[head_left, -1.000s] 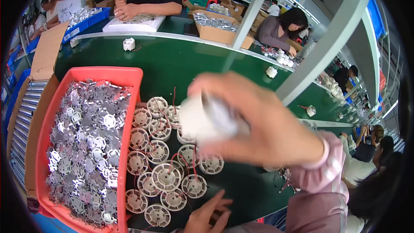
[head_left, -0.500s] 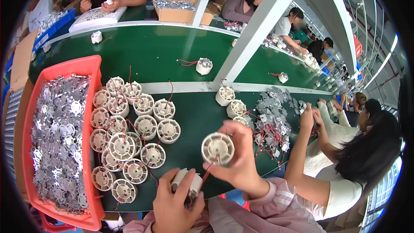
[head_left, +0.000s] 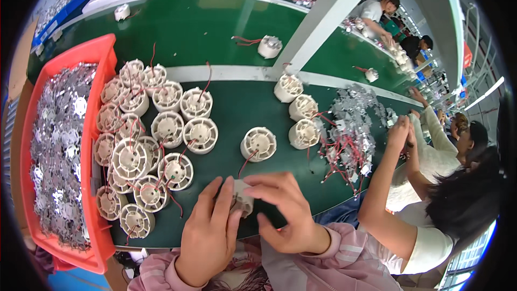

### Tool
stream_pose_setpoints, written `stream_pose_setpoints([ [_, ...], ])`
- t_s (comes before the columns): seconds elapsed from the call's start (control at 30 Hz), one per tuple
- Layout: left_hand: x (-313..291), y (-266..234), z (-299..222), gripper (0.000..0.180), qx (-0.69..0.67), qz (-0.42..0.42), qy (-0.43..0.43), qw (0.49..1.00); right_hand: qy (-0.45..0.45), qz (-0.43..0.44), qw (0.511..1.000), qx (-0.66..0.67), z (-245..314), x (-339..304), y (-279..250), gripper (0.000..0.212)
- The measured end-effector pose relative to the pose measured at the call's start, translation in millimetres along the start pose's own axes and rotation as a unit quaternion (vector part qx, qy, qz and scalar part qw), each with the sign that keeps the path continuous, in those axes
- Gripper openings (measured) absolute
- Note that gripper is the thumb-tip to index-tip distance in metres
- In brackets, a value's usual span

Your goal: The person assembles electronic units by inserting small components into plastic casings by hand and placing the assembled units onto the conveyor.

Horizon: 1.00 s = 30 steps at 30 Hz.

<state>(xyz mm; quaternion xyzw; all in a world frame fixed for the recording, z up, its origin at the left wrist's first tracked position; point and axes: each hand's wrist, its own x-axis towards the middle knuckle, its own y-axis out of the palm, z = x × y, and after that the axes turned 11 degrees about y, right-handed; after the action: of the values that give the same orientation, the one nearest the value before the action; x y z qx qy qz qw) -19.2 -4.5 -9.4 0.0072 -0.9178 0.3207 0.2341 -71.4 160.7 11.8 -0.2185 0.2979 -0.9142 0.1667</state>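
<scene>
A small white plastic motor housing [head_left: 242, 199] is held by my left hand [head_left: 207, 231], thumb on one side and fingers on the other. My right hand [head_left: 288, 210] is beside it, thumb well apart from the fingers, with fingertips at the housing's upper edge; it does not grip the part. Just beyond my hands, a round white spoked housing [head_left: 258, 144] stands on the green bench with a red wire trailing toward me. To the left is a cluster of similar spoked housings [head_left: 129, 159], several with red wires.
A red bin [head_left: 102, 183] of shiny metal plates stands at far left. Three housings [head_left: 304, 133] line up on the right, beside a heap of metal pieces and red wires [head_left: 347, 134]. A white post [head_left: 328, 19] rises behind. A co-worker [head_left: 414, 199] sits close on my right.
My right hand has set the spoked housing on the bench, let go and come back to my left hand. The whole view has shifted slightly.
</scene>
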Motion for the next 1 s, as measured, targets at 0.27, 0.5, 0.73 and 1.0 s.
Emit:
stream_pose_setpoints([
  [0.27,0,-7,3,0.022,-0.069,-0.017,-0.034,0.997,0.024,0.073,0.997,-0.013,-6,-12,11,0.062],
  [0.5,0,-6,3,0.015,-0.037,-0.028,-0.058,0.997,0.019,0.138,0.99,-0.002,-8,-6,-2,0.066],
  [0.73,-4,-2,8,0.023,-0.17,-0.013,-0.109,0.979,0.022,0.072,0.994,-0.079,9,-11,10,0.059],
  [1.0,-4,1,20,0.012,0.103,-0.025,0.005,0.994,-0.025,0.1,0.995,0.008,-18,-7,6,0.052],
])
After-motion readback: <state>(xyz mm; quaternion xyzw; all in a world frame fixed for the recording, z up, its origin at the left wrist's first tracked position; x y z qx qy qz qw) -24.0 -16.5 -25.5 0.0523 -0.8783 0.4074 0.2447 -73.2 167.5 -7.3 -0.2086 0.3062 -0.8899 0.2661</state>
